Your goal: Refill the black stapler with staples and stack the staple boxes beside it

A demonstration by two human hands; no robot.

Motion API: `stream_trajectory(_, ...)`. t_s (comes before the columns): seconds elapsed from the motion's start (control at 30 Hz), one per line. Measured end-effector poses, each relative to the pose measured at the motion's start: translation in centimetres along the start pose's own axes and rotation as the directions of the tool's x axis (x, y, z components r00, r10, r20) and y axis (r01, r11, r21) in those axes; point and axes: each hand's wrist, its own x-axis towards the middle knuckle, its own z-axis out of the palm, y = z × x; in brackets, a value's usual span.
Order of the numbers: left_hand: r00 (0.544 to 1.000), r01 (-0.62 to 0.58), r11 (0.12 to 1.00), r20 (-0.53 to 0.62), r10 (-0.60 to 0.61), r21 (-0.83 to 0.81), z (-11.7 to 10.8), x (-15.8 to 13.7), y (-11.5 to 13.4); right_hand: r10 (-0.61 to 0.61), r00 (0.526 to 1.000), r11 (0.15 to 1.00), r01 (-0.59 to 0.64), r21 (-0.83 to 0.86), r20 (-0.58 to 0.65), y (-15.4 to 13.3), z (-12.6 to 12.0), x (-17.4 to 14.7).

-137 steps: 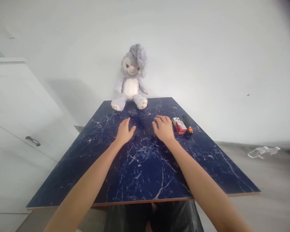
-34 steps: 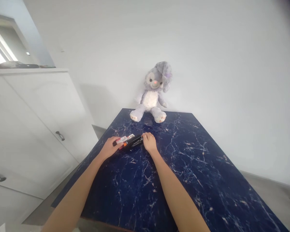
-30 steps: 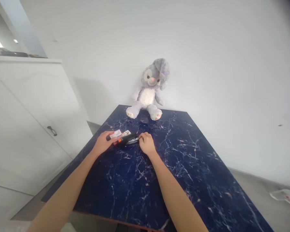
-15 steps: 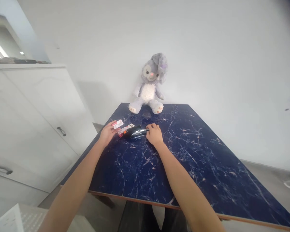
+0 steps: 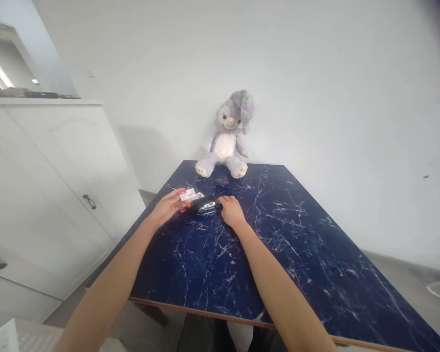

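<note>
My left hand (image 5: 165, 208) is closed around a small red-and-white box (image 5: 187, 194), held by its left end just above the table. A larger box with red, white and orange print (image 5: 185, 209) lies behind it, partly covered. Over that box's right side sits a black stapler (image 5: 205, 205) with a silvery strip along it. My right hand (image 5: 231, 211) grips the stapler's right end, fingers curled over it. The two hands are close together, with the boxes and stapler between them.
A grey plush toy (image 5: 225, 134) sits at the table's far edge against the wall. The table (image 5: 271, 254) has a dark blue marbled top. White cabinets (image 5: 58, 186) stand on the left, and a white perforated object (image 5: 25, 337) is at the lower left.
My left hand has moved right with the small box, bringing it nearer the stapler and over the larger box. My right hand has shifted slightly left, still on the stapler. The view has tilted slightly.
</note>
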Motion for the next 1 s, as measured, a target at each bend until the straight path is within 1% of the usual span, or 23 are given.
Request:
stream_trajectory(0.1, 0.999, -0.014, 1.000, 0.032, 0.014, -0.002, 0.2, -0.2, 0.1, 0.044, 0.998, 0.997, -0.040, 0.069, -0.054, 0.1, -0.1, 0.3)
stream_trajectory(0.17, 0.999, -0.031, 0.999, 0.018, 0.030, 0.017, 0.4, -0.2, 0.2, 0.127, 0.990, 0.978, -0.114, 0.173, -0.065, 0.5, -0.3, 0.4)
stream_trajectory(0.27, 0.999, -0.022, 0.998, -0.039, 0.024, 0.053, 0.6, -0.1, 0.1, 0.262, 0.963, 0.910, -0.224, 0.348, -0.068, 0.9, -0.7, 0.1)
stream_trajectory(0.37, 0.997, -0.002, 0.998, -0.075, 0.007, 0.069, 0.8, 0.0, 0.1, 0.328, 0.936, 0.841, -0.226, 0.492, -0.130, 0.6, -1.3, -0.9)
stream_trajectory(0.43, 0.998, 0.006, 0.997, -0.070, 0.000, 0.081, 1.0, -0.1, 0.2, 0.352, 0.923, 0.790, -0.205, 0.578, -0.154, -0.1, -1.7, -1.7)
stream_trajectory(0.5, 0.998, 0.007, 0.993, -0.061, 0.000, 0.115, 1.4, -0.3, 0.2, 0.393, 0.907, 0.713, -0.196, 0.673, -0.153, -1.1, -1.9, -2.3)
stream_trajectory(0.6, 0.998, -0.013, 0.974, -0.063, 0.028, 0.226, 2.2, -0.7, 0.1, 0.492, 0.860, 0.532, -0.172, 0.829, -0.137, -2.6, -2.0, -2.4)
stream_trajectory(0.67, 0.996, -0.036, 0.953, -0.062, 0.057, 0.300, 3.0, -1.0, -0.1, 0.508, 0.854, 0.433, -0.146, 0.890, -0.107, -3.6, -2.0, -2.2)
stream_trajectory(0.7, 0.996, -0.048, 0.945, -0.055, 0.070, 0.324, 3.3, -1.1, -0.2, 0.495, 0.863, 0.411, -0.137, 0.901, -0.095, -4.0, -2.0, -2.1)
stream_trajectory(0.73, 0.996, -0.060, 0.940, -0.045, 0.079, 0.337, 3.7, -1.2, -0.3, 0.477, 0.874, 0.410, -0.135, 0.902, -0.086, -4.4, -2.0, -2.0)
stream_trajectory(0.8, 0.996, -0.074, 0.940, -0.022, 0.086, 0.334, 4.4, -1.5, -0.5, 0.463, 0.881, 0.448, -0.136, 0.884, -0.100, -5.0, -2.0, -2.1)
stream_trajectory(0.93, 0.999, -0.036, 0.968, 0.027, 0.030, 0.250, 5.2, -2.0, -0.8, 0.448, 0.875, 0.580, -0.131, 0.804, -0.181, -5.5, -2.0, -2.4)
stream_trajectory(1.0, 0.996, -0.003, 0.981, 0.089, -0.015, 0.193, 5.4, -2.2, -0.8, 0.422, 0.879, 0.629, -0.109, 0.770, -0.220, -5.4, -2.0, -2.5)
